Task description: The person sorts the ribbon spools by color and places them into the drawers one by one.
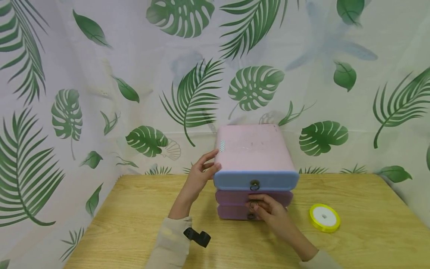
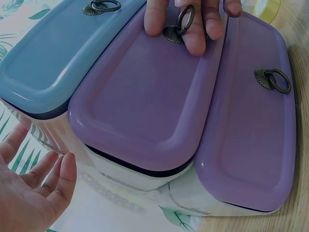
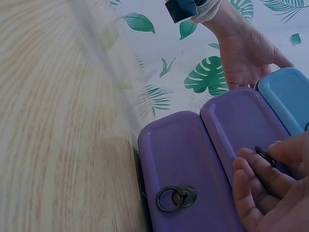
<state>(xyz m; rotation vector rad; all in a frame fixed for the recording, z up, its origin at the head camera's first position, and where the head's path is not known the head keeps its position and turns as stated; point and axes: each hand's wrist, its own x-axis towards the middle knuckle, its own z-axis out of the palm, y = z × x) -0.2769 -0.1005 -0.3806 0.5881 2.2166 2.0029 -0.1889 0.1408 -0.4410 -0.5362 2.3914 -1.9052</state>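
Observation:
A small chest of drawers with a pale pink top [image 1: 252,149] stands on the table. Its top drawer front [image 1: 231,181] is blue; the middle drawer front [image 2: 140,101] and bottom drawer front [image 2: 246,145] are purple, each with a dark metal ring pull. My left hand [image 1: 196,179] rests against the chest's upper left side, fingers extended and spread. With thumb and fingers, my right hand [image 1: 277,216] pinches the middle drawer's ring pull [image 2: 185,19]. The bottom ring pull [image 3: 175,198] hangs free, and all three drawers sit in the chest.
To the right of the chest lies a yellow-rimmed spool [image 1: 324,218] with a white face. The wood-grain table [image 1: 134,220] meets a leaf-printed cloth [image 1: 188,112] behind the chest. A black strap [image 1: 197,237] is around the left sleeve.

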